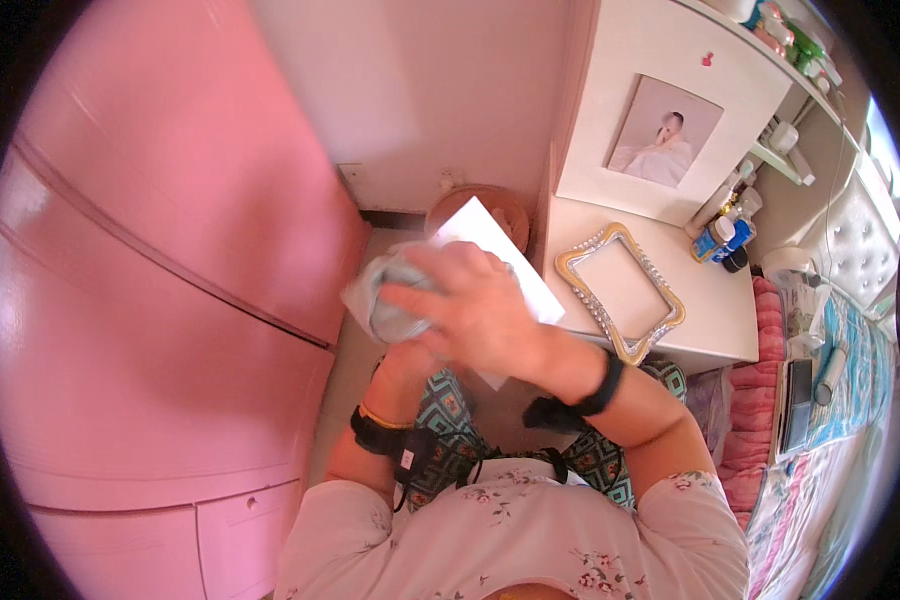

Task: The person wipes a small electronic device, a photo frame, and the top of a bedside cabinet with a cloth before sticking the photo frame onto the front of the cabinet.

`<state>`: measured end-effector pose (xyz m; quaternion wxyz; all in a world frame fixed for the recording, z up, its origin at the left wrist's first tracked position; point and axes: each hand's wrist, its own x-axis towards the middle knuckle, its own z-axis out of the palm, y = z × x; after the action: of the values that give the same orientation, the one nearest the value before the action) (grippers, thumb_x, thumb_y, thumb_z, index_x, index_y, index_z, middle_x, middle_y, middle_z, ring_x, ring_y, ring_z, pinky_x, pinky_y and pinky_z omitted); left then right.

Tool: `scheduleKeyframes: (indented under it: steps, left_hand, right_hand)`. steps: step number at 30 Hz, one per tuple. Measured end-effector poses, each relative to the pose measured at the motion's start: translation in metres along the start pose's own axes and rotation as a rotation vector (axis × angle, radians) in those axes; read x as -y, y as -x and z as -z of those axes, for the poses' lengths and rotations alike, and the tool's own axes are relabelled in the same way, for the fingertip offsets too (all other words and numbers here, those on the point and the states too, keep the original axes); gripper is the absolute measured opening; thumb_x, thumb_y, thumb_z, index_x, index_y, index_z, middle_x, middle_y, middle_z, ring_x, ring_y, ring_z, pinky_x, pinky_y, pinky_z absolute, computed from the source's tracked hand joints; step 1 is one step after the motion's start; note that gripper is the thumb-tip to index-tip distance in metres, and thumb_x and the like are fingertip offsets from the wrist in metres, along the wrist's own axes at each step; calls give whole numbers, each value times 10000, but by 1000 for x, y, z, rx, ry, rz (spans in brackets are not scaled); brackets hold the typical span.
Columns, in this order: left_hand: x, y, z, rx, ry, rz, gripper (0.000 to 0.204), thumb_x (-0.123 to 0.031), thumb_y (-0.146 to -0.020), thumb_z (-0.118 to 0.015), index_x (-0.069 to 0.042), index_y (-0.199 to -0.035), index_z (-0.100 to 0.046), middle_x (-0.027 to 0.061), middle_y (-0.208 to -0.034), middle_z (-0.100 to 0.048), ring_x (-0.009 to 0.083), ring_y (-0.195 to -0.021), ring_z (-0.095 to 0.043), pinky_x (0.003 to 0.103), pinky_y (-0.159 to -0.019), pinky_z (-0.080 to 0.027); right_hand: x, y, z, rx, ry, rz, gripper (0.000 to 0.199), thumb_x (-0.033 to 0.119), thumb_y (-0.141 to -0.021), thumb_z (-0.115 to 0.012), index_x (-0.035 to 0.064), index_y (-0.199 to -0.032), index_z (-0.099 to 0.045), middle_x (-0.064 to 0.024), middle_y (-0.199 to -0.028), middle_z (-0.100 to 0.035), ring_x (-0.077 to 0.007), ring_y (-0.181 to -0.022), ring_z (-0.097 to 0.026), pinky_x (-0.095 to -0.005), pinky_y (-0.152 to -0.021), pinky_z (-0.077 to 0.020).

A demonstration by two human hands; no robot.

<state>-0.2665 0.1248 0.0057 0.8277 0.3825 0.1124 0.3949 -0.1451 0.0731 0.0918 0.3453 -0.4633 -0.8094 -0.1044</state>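
Note:
My right hand is bent over a crumpled pale grey cloth, with its fingers curled on it; the hand is smeared by motion. Close below it, my left hand is mostly covered by the right one, and its fingers are hidden. A flat white rectangular sheet or panel sticks out behind the right hand, tilted; which hand supports it cannot be made out. To the right, an ornate gold and silver picture frame lies on the white desk, with its middle see-through to the desk top.
A pink wardrobe stands close on the left. Behind the white panel is a round pinkish basket or bin. A photo print leans upright on the desk, near several bottles. A bed with patterned covers lies at the right.

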Motion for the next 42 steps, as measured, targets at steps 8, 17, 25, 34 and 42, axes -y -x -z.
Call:
scheduleKeyframes:
  steps: [8,17,25,34,42]
  left_hand:
    - [-21,17,9,35,-71,47,533,-15,-751,-531,8,-1255,-358,135,-1161,-497,259,-1049,-506,382,-885,-410]
    - [-21,-6,-10,145,-46,-167,642,-379,-861,-488,-36,-1334,-222,131,-1315,-359,289,-1192,-381,441,-991,-310]
    - [-31,-16,-13,-238,62,-363,655,-554,-882,-255,-53,-1301,-315,118,-1298,-390,275,-1176,-384,416,-990,-300]
    - [-45,-30,12,-20,395,-349,606,-431,-909,-330,-52,-1361,-188,106,-1402,-239,298,-1267,-250,461,-1039,-195]
    - [-15,-25,-15,-74,107,-408,680,-504,-882,-336,-51,-1364,-180,111,-1400,-243,293,-1268,-258,444,-1046,-193]
  right_hand:
    - [-108,21,-13,-104,32,-696,280,138,-732,-571,72,-1003,-593,-160,-850,-584,-318,-770,-570,-372,-715,-466]
    - [-33,-16,20,-390,62,-245,447,134,-645,-628,140,-1087,-562,-97,-948,-539,-262,-780,-543,-339,-639,-477]
    - [-10,24,-17,-10,-66,-60,503,150,-536,-693,184,-1023,-571,-63,-1074,-489,-233,-781,-513,-322,-636,-471]
    - [-65,99,-13,202,-305,-751,338,231,-723,-605,128,-1045,-602,-86,-930,-590,-258,-765,-578,-337,-677,-478]
    - [-41,64,-10,85,-1237,-876,422,321,-837,-570,10,-1122,-544,-50,-976,-603,-123,-880,-537,-262,-751,-446]
